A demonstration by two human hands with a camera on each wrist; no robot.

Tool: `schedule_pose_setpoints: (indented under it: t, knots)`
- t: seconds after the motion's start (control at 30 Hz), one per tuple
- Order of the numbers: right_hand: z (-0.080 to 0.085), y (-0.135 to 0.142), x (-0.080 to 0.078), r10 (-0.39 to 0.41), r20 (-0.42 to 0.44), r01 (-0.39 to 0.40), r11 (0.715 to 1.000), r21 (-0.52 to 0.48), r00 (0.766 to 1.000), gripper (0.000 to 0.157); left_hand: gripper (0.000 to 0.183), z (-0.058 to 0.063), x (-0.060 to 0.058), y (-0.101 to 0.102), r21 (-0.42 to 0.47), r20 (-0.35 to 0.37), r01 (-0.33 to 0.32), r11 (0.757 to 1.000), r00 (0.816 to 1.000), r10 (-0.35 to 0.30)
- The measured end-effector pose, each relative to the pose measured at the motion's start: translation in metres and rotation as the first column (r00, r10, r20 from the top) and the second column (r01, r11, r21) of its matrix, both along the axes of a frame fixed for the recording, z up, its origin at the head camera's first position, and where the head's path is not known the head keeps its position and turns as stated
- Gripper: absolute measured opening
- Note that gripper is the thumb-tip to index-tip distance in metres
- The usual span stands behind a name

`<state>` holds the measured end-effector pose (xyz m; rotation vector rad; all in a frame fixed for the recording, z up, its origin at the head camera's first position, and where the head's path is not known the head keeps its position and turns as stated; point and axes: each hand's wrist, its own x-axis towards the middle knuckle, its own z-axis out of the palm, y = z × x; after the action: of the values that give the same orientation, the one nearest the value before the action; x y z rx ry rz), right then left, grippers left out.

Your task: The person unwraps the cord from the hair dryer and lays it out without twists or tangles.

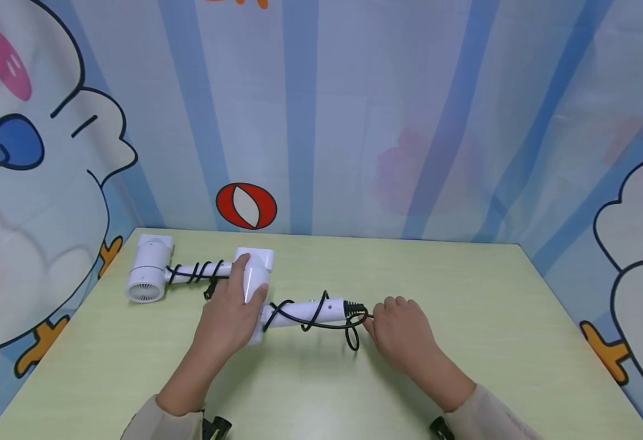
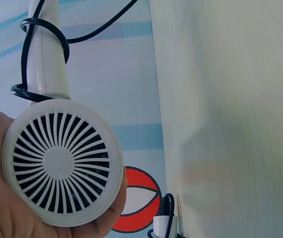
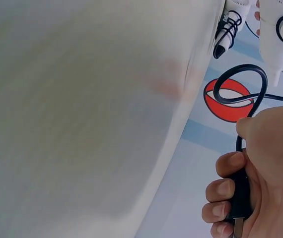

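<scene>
A white hair dryer (image 1: 256, 278) hangs over the table in my left hand (image 1: 228, 324), which grips it round the body. Its round slatted grille (image 2: 59, 161) faces the left wrist camera. The handle points right, and a black cord (image 1: 310, 322) winds loosely round it. Past the handle's end, my right hand (image 1: 406, 333) holds the cord's free end. In the right wrist view its fingers curl round the black plug (image 3: 240, 198), with a metal prong showing below. A loop of cord (image 3: 241, 69) stands above the thumb.
A second white hair dryer (image 1: 150, 266) lies at the table's back left, a black cord wrapped round its handle. The pale wooden table (image 1: 453, 275) meets a blue striped backdrop (image 1: 343, 122) with cartoon birds at its back and sides.
</scene>
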<state>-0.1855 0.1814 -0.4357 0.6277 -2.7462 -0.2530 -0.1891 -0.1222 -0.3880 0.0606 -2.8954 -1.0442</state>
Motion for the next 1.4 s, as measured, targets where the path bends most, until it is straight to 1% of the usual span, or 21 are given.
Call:
schedule_pose_setpoints:
  t: [0.17,0.3,0.63,0.83,0.93,1.03,1.17,1.4]
  knots:
    - [0.002,0.001,-0.005,-0.037,0.027,0.036,0.999,0.018,0.999,0.043,0.068,0.001,0.001,0.000,0.003,0.002,0.000,1.000,1.000,0.000]
    - [0.002,0.001,-0.007,-0.040,0.023,0.040,0.999,0.017,0.999,0.043,0.068,0.001,0.001,0.000,0.004,0.003,-0.002,1.000,1.000,0.002]
    - [-0.003,0.001,-0.007,-0.031,-0.056,0.029,0.999,-0.035,0.998,0.047,0.068,0.001,0.002,0.000,0.008,-0.004,0.001,1.000,1.000,-0.001]
    - [-0.005,-0.003,-0.011,-0.055,-0.122,0.041,0.993,-0.112,0.991,0.053,0.068,0.001,0.002,0.000,0.008,-0.006,-0.004,1.000,1.000,0.004]
    - [-0.005,-0.006,-0.013,-0.065,-0.144,0.047,0.991,-0.124,0.987,0.054,0.068,0.001,0.002,0.001,0.010,-0.008,-0.004,1.000,1.000,0.004]
    - [-0.004,-0.007,-0.015,-0.067,-0.134,0.049,0.989,-0.137,0.989,0.055,0.068,0.001,0.002,0.002,0.008,-0.007,-0.006,1.000,1.000,0.006]
    - [0.000,-0.007,-0.017,-0.083,-0.098,0.067,0.985,-0.158,0.992,0.054,0.068,0.000,0.002,0.002,0.005,0.001,-0.011,1.000,1.000,0.011]
    - [0.012,-0.005,-0.025,-0.118,-0.102,0.099,0.979,-0.176,0.988,0.052,0.068,-0.002,0.003,0.003,0.016,0.010,-0.015,1.000,1.000,0.015]
